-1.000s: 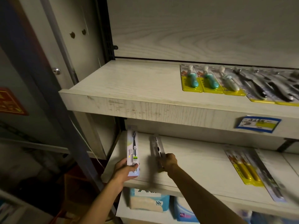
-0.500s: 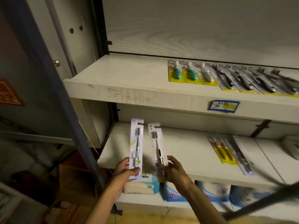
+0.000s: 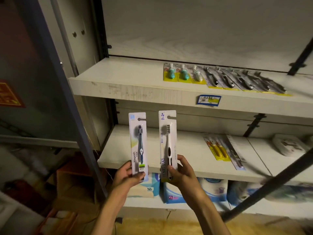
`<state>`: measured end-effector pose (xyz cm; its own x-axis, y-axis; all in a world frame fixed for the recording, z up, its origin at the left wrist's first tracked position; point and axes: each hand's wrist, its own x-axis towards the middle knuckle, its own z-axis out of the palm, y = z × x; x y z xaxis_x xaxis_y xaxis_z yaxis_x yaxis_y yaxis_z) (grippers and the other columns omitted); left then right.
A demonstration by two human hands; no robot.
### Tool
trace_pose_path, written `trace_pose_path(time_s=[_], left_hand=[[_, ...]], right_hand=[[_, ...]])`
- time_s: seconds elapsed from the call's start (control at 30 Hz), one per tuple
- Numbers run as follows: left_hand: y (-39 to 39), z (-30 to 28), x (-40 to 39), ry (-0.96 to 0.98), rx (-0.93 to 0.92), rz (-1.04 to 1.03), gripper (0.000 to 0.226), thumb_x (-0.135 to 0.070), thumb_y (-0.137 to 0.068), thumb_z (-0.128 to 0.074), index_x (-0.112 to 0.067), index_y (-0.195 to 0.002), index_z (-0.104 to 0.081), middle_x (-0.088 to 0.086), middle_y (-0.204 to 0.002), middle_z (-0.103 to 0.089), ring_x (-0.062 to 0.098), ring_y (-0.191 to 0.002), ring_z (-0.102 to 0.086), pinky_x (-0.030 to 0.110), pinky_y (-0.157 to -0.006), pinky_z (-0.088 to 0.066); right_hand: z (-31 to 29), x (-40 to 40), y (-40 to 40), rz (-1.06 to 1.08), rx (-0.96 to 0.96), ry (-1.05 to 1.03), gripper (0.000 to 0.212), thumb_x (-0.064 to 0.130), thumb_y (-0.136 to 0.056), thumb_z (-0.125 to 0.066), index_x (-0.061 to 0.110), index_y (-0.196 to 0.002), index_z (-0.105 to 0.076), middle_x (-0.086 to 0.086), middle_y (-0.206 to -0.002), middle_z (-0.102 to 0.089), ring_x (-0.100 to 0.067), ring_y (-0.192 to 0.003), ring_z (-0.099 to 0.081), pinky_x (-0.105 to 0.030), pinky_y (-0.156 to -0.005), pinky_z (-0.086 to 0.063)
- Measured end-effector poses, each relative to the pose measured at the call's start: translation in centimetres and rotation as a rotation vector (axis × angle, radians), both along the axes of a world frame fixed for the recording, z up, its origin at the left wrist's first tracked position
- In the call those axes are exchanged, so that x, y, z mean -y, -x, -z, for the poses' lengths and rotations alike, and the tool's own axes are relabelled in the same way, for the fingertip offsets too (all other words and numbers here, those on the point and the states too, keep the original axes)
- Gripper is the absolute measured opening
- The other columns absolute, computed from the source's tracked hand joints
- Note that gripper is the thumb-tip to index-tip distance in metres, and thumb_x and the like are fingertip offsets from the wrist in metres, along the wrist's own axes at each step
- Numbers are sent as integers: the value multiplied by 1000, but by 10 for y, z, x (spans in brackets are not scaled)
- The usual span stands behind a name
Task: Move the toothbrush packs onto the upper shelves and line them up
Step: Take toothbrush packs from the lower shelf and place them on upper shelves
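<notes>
**Two toothbrush packs in hand, in front of mid shelf**

L hand (image 3: 126, 175): fingers curled behind the lower end of the dark-brush pack (image 3: 138, 145), thumb pressed on its front near the bottom. Pack upright, printed face to camera, hang-hole end up. Held clear of any shelf, in front of the mid shelf (image 3: 189, 160) edge.

R hand (image 3: 182, 173): thumb on front and fingers wrapped round the right edge of the white-brush pack (image 3: 167, 143), gripping its lower end. Pack upright, near parallel to the other; the two sit side by side w/ a gap, not touching.

Upper shelf (image 3: 127, 89): row of packs (image 3: 220, 77) lying flat on its right part, approx. edge to edge. Left three have yellow cards w/ teal or pale short brushes; the rest carry dark brushes, blurred toward the right. Left part of shelf board shows bare wood. Blue price tag (image 3: 209, 99) stuck on the front edge under the row.

Mid shelf: yellow-brush packs (image 3: 218, 150) lying flat at an angle, a long grey pack (image 3: 234, 153) just beside them on the right. A pale rounded item (image 3: 288, 145) further right, too blurred to ID.

Bottom shelf: soft wrapped packs (image 3: 171, 192), one marked "XL", one "52".

Dark diagonal bar (image 3: 271, 182) crosses lower right foreground.
</notes>
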<state>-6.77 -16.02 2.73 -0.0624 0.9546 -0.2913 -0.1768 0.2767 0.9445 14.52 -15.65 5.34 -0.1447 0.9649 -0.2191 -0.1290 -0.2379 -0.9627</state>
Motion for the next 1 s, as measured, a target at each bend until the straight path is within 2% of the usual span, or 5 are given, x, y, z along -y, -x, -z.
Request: trace_pose_path(time_s=[0.23,0.37,0.63,0.83,1.0], left_hand=[[-11,-46,7,-114,38,80,43,9,-74,-74,-8,-112,-65,13,-101,-76,32,-95,-73,43,-79,-60],[-27,-82,5,-221,38,134,55,-9,-64,-91,-10,-112,-65,10,-102,-77,30,-95,-74,38,-76,-60],[-67,-133,-6,-343,-43,129,37,2,-80,-72,-18,-110,-66,4,-100,-77,24,-94,-74,41,-85,-56],[-127,-165,-21,-423,-88,129,37,3,-80,-72,-19,-109,-66,-1,-100,-78,17,-91,-74,29,-77,-60],[-209,-198,-34,-509,-53,87,28,0,-82,-70,-15,-106,-68,-2,-96,-78,11,-83,-73,17,-70,-56]], right_hand=[[-41,22,-23,68,-94,-84,32,13,-94,-61,17,-126,-56,-17,-113,-71,-38,-110,-67,-62,-93,-53],[-72,20,-39,145,-84,-180,39,17,-86,-66,15,-124,-57,-20,-108,-72,-44,-109,-65,-64,-91,-52],[-120,0,-84,174,-73,-365,41,27,-88,-76,17,-124,-59,-18,-116,-70,-43,-110,-66,-62,-92,-53],[-151,-16,-149,178,-4,-454,38,17,-87,-67,11,-123,-59,-11,-112,-74,-26,-105,-69,-39,-84,-57],[-185,-29,-233,226,8,-492,26,8,-93,-64,9,-119,-61,-11,-101,-76,-21,-90,-72,-32,-67,-60]])
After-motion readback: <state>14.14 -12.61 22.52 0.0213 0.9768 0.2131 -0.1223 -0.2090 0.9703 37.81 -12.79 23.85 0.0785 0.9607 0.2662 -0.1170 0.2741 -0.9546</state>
